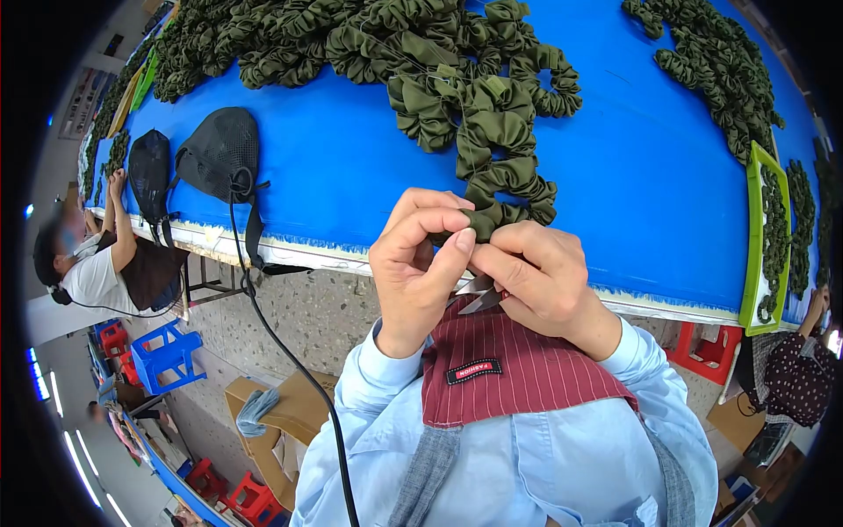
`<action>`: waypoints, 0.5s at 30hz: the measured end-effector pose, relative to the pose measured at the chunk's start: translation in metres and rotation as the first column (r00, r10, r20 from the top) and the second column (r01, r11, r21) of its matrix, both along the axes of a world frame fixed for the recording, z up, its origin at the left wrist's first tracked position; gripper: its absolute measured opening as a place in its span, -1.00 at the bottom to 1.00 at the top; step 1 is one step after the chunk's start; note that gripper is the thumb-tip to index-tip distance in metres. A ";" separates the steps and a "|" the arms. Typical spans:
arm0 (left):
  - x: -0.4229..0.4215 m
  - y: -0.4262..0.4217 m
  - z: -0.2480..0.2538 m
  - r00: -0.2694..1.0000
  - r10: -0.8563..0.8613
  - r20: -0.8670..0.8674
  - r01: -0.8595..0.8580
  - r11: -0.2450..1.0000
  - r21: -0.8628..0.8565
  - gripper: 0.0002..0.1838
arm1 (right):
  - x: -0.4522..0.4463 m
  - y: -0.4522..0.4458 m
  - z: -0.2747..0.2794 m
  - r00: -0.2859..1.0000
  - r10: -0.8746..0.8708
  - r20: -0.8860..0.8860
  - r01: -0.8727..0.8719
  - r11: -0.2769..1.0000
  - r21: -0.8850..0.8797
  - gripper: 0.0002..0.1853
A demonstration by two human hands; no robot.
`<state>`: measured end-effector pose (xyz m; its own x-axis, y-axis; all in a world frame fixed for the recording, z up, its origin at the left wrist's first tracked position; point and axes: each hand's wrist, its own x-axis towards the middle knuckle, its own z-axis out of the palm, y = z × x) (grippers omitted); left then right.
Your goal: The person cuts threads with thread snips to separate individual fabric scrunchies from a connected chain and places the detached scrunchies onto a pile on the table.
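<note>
The left hand (pixel 411 272) has thumb and fingers clamped on a scrunchie (pixel 486 223), so it sits right in the grip. The right hand (pixel 551 274), its fingertips pressed together beside that fabric, also clasps scissors (pixel 478 303), blades parted just below the grip. Beyond it, more scrunchies (pixel 497 132) trail across blue cloth (pixel 615 189); below hangs an apron (pixel 536 369).

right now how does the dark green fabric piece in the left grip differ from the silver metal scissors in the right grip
The dark green fabric piece looks soft and folded; the silver metal scissors show rigid, pointed blades. The fabric piece is pinched in the left grip; the scissors are tucked in the right grip. Both are partly hidden.
</note>
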<state>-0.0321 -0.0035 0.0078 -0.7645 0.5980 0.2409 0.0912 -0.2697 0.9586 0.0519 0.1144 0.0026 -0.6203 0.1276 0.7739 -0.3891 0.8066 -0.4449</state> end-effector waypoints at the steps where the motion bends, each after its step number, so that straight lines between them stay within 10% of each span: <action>1: -0.001 0.000 -0.001 1.000 -0.002 -0.015 0.002 1.000 0.015 -0.88 | 0.000 0.000 0.000 1.000 -0.003 0.007 0.003 1.000 0.000 -0.83; 15: 0.000 -0.001 -0.001 0.999 0.038 0.018 -0.038 0.999 -0.023 -0.78 | 0.009 0.003 0.013 0.964 0.013 0.266 0.120 0.870 -0.479 -0.78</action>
<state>-0.0318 -0.0049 0.0064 -0.7909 0.5736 0.2134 0.0830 -0.2450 0.9660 0.0606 0.1176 0.0154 -0.7667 0.4847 0.4211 -0.1721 0.4767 -0.8620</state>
